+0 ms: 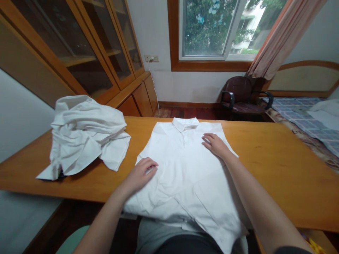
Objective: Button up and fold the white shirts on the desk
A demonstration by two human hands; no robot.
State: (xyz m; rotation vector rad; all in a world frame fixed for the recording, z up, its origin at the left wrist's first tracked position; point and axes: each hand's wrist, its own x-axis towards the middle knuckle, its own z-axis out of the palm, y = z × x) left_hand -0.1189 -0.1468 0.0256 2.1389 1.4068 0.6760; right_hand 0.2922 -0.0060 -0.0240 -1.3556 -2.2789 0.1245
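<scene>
A white collared shirt (182, 169) lies spread on the wooden table in front of me, its collar toward the far edge and its hem hanging over the near edge. My left hand (143, 172) rests on the left side of the shirt, fingers loosely curved and apart. Farther up, near the right shoulder, my right hand (215, 144) touches the cloth with its fingers stretched out. Neither hand grips any fabric. Wrinkles run across the lower part of the shirt.
A heap of white cloth (87, 134) sits on the left of the wooden table (275, 165). Beyond the table stand a glass-door cabinet (106, 53), a dark armchair (238, 93) and a bed (309, 113). A pale green stool (72, 240) is at the lower left.
</scene>
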